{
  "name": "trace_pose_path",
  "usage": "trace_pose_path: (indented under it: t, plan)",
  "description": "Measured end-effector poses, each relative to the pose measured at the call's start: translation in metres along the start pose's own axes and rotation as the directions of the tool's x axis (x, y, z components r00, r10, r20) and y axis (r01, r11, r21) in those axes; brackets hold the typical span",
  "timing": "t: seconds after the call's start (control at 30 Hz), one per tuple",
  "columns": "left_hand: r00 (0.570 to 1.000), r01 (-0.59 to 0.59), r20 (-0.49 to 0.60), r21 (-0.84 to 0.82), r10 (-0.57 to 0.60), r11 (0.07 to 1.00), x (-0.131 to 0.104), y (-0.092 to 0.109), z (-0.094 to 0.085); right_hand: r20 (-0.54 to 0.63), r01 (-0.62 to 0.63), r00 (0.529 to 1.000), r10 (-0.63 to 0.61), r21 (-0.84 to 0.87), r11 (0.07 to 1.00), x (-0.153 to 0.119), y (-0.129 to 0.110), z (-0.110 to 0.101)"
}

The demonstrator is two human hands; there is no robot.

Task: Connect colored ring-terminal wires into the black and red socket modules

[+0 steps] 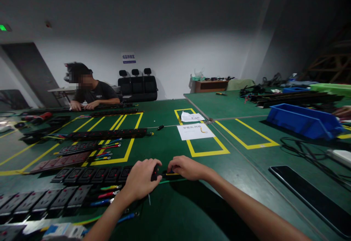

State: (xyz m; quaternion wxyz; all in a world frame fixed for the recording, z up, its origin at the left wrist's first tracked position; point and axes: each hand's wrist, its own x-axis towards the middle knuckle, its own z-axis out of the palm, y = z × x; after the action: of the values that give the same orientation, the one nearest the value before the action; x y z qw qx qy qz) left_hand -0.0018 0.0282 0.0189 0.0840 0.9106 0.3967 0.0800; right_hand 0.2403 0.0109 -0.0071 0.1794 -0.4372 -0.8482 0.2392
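My left hand (pixel 144 178) is wrapped over the right end of a row of black socket modules (pixel 102 175) lying on the green table. Its fingers and thumb close on the last module, much of which they cover. Just right of it, my right hand (pixel 188 168) is closed in a pinch on a dark and yellow wire (pixel 171 174) by the row's end. The fingertips partly hide that wire. A green wire (pixel 175 180) runs along the table below the right fingers.
More socket rows (pixel 52 202) with lugged wires lie at left. Printed paper (pixel 193 132) is ahead. A black phone (pixel 309 199), cables (pixel 304 157) and a blue bin (pixel 298 126) stand at right. Another person (pixel 95 91) works across the table.
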Motion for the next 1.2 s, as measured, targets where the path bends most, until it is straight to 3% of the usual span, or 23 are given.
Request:
trace_pose_path:
  t: [0.37,0.6,0.87,1.07,1.2]
  plan:
    - [0.993,-0.102,-0.043,0.085,0.106,0.991,-0.012,-0.003,-0.003,-0.062,-0.083,0.994,0.089,0.098,0.992,-0.004,0.001,-0.006]
    - [0.994,-0.105,-0.034,0.073,0.108,0.992,-0.013,0.0,-0.008,0.049,-0.166,0.985,0.163,0.074,0.983,-0.015,0.009,-0.027]
    - [0.987,-0.164,0.001,0.034,0.164,0.986,0.018,0.01,-0.031,0.04,-0.19,0.982,0.187,0.138,0.972,-0.019,0.006,-0.041]
    - [0.964,-0.245,0.092,-0.045,0.248,0.968,0.039,0.013,-0.014,0.04,-0.177,0.984,0.173,0.25,0.952,-0.018,0.009,-0.036]
    - [0.97,-0.201,0.121,-0.089,0.211,0.976,0.04,0.011,-0.002,0.018,-0.151,0.988,0.157,0.391,0.908,-0.016,0.011,-0.036]
